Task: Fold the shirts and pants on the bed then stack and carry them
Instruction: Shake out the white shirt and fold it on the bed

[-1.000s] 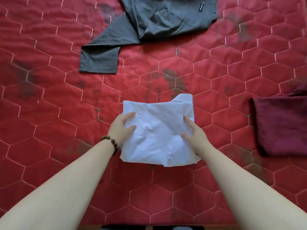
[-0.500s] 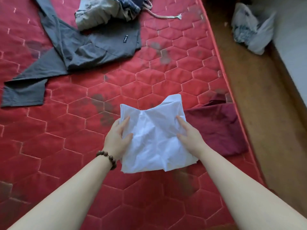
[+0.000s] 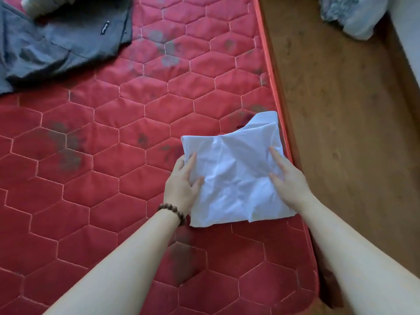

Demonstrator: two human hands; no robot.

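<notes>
White shirt (image 3: pixel 234 173) gripped at its sides by left hand (image 3: pixel 181 185) and right hand (image 3: pixel 287 180).

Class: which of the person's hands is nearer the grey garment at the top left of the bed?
Left. The left hand holds the white shirt's side facing the grey garment; the right hand holds its far side.

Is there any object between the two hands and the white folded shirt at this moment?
No. The left hand and the right hand both already hold the white folded shirt by its sides, near the right edge of the red mattress. Nothing visible lies between them and it.
</notes>
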